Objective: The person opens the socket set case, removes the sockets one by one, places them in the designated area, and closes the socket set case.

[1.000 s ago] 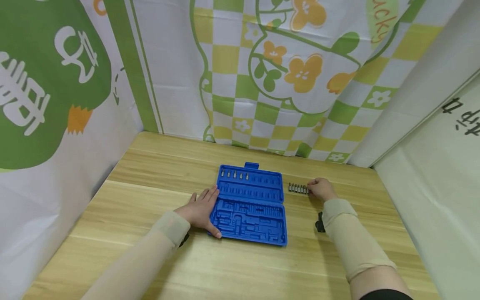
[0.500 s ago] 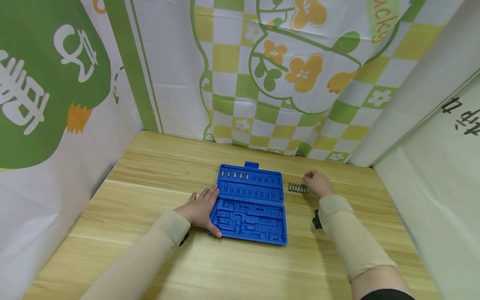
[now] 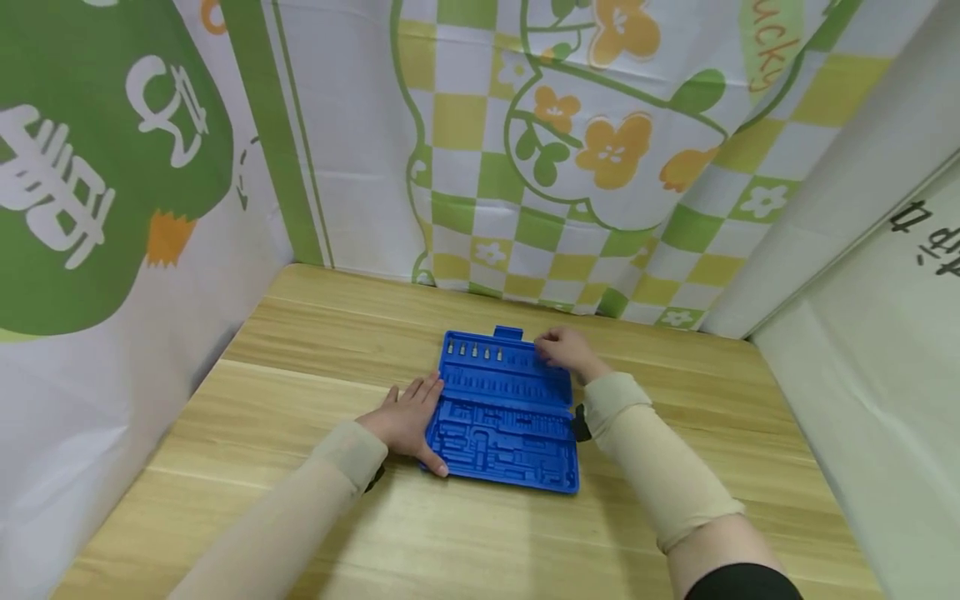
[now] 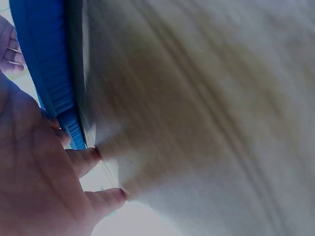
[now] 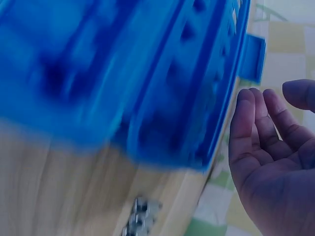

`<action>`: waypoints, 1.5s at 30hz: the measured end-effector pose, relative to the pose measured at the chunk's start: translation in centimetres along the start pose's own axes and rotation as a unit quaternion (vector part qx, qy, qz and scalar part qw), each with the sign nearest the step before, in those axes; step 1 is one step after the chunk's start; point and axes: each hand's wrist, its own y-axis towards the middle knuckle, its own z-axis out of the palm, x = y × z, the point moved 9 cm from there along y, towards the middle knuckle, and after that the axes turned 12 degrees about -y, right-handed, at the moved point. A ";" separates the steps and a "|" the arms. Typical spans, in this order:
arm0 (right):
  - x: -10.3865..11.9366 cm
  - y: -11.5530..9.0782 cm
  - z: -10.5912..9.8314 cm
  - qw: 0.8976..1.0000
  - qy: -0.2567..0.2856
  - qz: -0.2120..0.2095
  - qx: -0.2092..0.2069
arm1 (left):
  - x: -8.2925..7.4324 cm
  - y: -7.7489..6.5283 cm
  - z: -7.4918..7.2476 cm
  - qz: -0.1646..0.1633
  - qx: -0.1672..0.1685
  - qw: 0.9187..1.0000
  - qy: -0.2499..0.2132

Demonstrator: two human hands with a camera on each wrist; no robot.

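Note:
An open blue plastic case (image 3: 501, 479) lies flat on the table, with several small screwdriver bits (image 3: 475, 350) standing in the left part of its top row. My left hand (image 3: 405, 423) rests spread against the case's left edge, thumb at the near corner. Over the top right part of the case is my right hand (image 3: 567, 350), thumb and fingertips drawn together in a pinch. The screwdriver bit between them is hidden in both views. A row of loose bits (image 5: 140, 216) lies on the wood beside the case in the right wrist view; my right arm covers it in the head view.
The wooden table (image 3: 360, 325) reaches back to a checked, flowered curtain (image 3: 517, 208). Printed cloth hangs at the left and a pale cloth wall stands at the right. A latch tab (image 3: 508, 332) sticks out from the case's far edge.
My right hand has lifted off the right end of the loose bit row and moved left over the case's top row. The left hand has kept its place on the case.

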 end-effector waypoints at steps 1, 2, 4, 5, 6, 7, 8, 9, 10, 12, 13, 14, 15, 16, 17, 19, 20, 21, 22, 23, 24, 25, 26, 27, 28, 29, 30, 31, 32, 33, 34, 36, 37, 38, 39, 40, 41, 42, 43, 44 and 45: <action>0.2 0.2 0.4 1.000 0.007 0.001 0.002 | 0.0 0.0 0.0 0.000 0.001 1.000 0.000; 0.3 0.4 0.8 1.000 0.014 0.002 0.003 | 0.0 0.0 0.0 -0.001 0.001 1.000 0.000; 0.4 0.7 1.4 1.000 0.017 0.007 0.000 | 0.0 0.0 0.1 0.000 0.004 1.000 0.002; 0.5 0.9 1.6 1.000 0.016 0.010 -0.002 | -0.1 -0.1 0.2 0.000 0.006 1.000 0.003; 0.5 1.1 1.8 1.000 0.013 0.012 -0.003 | -0.1 -0.1 0.2 0.001 0.007 1.000 0.002; 0.6 1.3 2.0 1.000 0.009 0.013 -0.005 | -0.1 -0.1 0.2 0.001 0.008 1.000 0.001; 0.7 1.5 2.1 1.000 0.005 0.015 -0.007 | -0.2 -0.1 0.2 0.002 0.008 1.000 0.001; 0.9 1.6 2.3 1.000 -0.001 0.016 -0.008 | -0.2 -0.2 0.1 0.001 0.008 1.000 0.002; 1.1 1.8 2.4 1.000 -0.004 0.018 -0.008 | -0.3 -0.2 0.1 0.002 0.006 1.000 0.001; 1.6 2.0 2.7 1.000 -0.008 0.023 -0.006 | -0.3 -0.3 0.0 -0.001 0.005 1.000 0.002; 1.8 2.1 2.8 1.000 -0.007 0.027 -0.004 | -0.3 -0.3 -0.1 -0.002 0.005 1.000 0.002; 2.0 2.2 3.0 0.999 -0.004 0.033 -0.003 | -0.4 -0.3 -0.1 -0.001 0.005 1.000 0.004; 2.0 2.3 3.1 0.999 0.000 0.039 -0.002 | -0.5 -0.3 -0.1 0.000 0.005 1.000 0.004; 2.1 2.3 3.2 0.999 0.000 0.044 -0.003 | -0.5 -0.3 -0.1 0.001 0.006 1.000 0.004; 2.1 2.4 3.3 0.999 -0.002 0.049 -0.005 | -0.7 -0.3 -0.1 0.003 0.007 1.000 0.004; 2.1 2.6 3.5 0.998 -0.029 0.049 -0.012 | -0.8 -0.2 -0.1 0.005 0.008 1.000 0.005; 2.2 2.7 3.6 0.998 -0.048 0.047 -0.016 | -0.8 -0.2 -0.1 0.005 0.008 1.000 0.005; 2.3 2.8 3.7 0.996 -0.069 0.045 -0.020 | -0.8 -0.2 -0.2 0.005 0.008 1.000 0.006; 2.4 2.9 3.9 0.994 -0.092 0.045 -0.025 | -0.8 -0.2 -0.2 0.004 0.008 1.000 0.007; 2.6 3.0 4.0 0.992 -0.113 0.045 -0.030 | -0.7 -0.2 -0.2 0.004 0.008 1.000 0.005; 2.8 3.0 4.2 0.989 -0.134 0.044 -0.036 | -0.6 -0.2 -0.2 0.004 0.007 1.000 0.005; 2.9 3.1 4.3 0.987 -0.151 0.046 -0.042 | -0.5 -0.3 -0.2 0.003 0.006 1.000 0.005; 3.1 3.1 4.4 0.985 -0.156 0.050 -0.048 | -0.4 -0.3 -0.2 0.004 0.006 1.000 0.005; 3.2 3.1 4.5 0.984 -0.162 0.054 -0.054 | -0.4 -0.3 -0.1 0.004 0.005 1.000 0.005; 3.3 3.0 4.6 0.982 -0.167 0.058 -0.062 | -0.3 -0.3 -0.1 0.003 0.005 1.000 0.004; 3.4 3.1 4.6 0.981 -0.170 0.061 -0.068 | -0.3 -0.2 -0.1 0.003 0.004 1.000 0.003; 3.4 3.1 4.6 0.980 -0.172 0.065 -0.074 | -0.2 -0.2 0.0 0.002 0.004 1.000 0.004; 3.3 3.0 4.6 0.979 -0.172 0.072 -0.076 | -0.2 -0.1 0.0 0.002 0.004 1.000 0.005; 3.3 3.0 4.6 0.979 -0.172 0.079 -0.078 | -0.2 0.0 0.1 0.002 0.004 1.000 0.006; 3.1 2.9 4.6 0.978 -0.174 0.086 -0.082 | -0.2 0.0 0.2 0.003 0.004 1.000 0.008; 3.0 2.9 4.6 0.976 -0.176 0.095 -0.083 | -0.2 0.1 0.2 0.004 0.005 1.000 0.009; 2.7 2.7 4.6 0.974 -0.178 0.112 -0.087 | -0.3 0.1 0.3 0.005 0.006 1.000 0.010; 2.6 2.6 4.6 0.972 -0.179 0.119 -0.089 | -0.3 0.1 0.4 0.006 0.007 1.000 0.011; 2.5 2.5 4.5 0.971 -0.180 0.124 -0.092 | -0.3 0.1 0.4 0.006 0.008 1.000 0.012; 2.5 2.5 4.5 0.970 -0.182 0.127 -0.095 | -0.4 0.1 0.4 0.006 0.009 1.000 0.012; 2.5 2.4 4.5 0.970 -0.180 0.130 -0.096 | -0.4 0.1 0.4 0.005 0.009 1.000 0.012; 2.5 2.4 4.5 0.971 -0.177 0.131 -0.097 | -0.4 0.1 0.3 0.004 0.008 1.000 0.012; 2.6 2.4 4.5 0.972 -0.173 0.131 -0.094 | -0.4 0.0 0.3 0.003 0.007 1.000 0.012; 2.6 2.4 4.5 0.972 -0.169 0.131 -0.093 | -0.3 0.0 0.2 0.001 0.008 1.000 0.014; 2.7 2.4 4.5 0.973 -0.168 0.130 -0.090 | -0.3 -0.1 0.1 0.000 0.007 1.000 0.013; 2.8 2.5 4.5 0.974 -0.167 0.127 -0.087 | -0.3 -0.1 0.1 0.000 0.006 1.000 0.011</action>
